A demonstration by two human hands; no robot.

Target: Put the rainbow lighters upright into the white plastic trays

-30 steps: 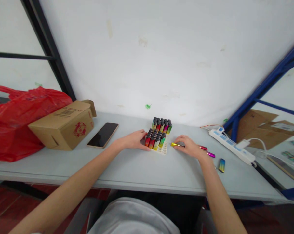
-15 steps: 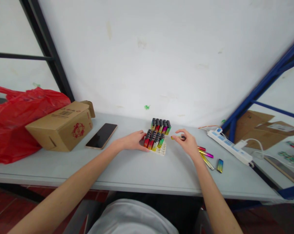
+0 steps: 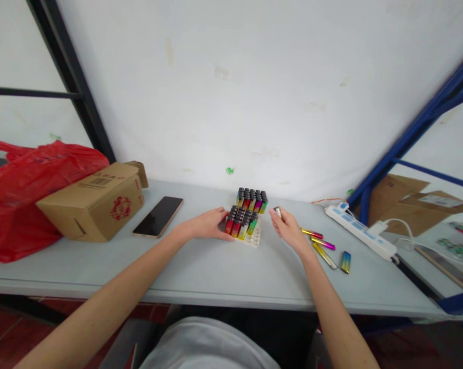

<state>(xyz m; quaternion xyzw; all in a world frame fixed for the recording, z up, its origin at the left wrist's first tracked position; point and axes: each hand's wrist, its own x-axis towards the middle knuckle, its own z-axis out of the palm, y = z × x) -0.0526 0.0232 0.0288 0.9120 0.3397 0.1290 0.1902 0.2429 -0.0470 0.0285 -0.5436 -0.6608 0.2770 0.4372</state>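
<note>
Colourful lighters (image 3: 237, 225) with black tops stand upright in rows in a white tray (image 3: 253, 239) with round holes; bare holes show at its front right. Around the tray's left side curves my left hand (image 3: 211, 224), thumb at the near corner and fingers farther back, steadying it. To the right of the tray, above the table, my right hand (image 3: 287, 229) is closed on a lighter (image 3: 278, 211); its pale end sticks up past the fingers and the rest is hidden. Several loose lighters (image 3: 323, 244) lie right of that hand.
A black phone (image 3: 158, 217), a cardboard box (image 3: 97, 200) and a red plastic bag (image 3: 32, 189) are on the left. On the right lies a white power strip (image 3: 362, 231) with cords. A white wall (image 3: 231, 92) rises behind the grey table (image 3: 224, 271).
The lighter in my right hand has turned from lying sideways to pointing up, and that hand has shifted slightly left. My left hand stays at the tray.
</note>
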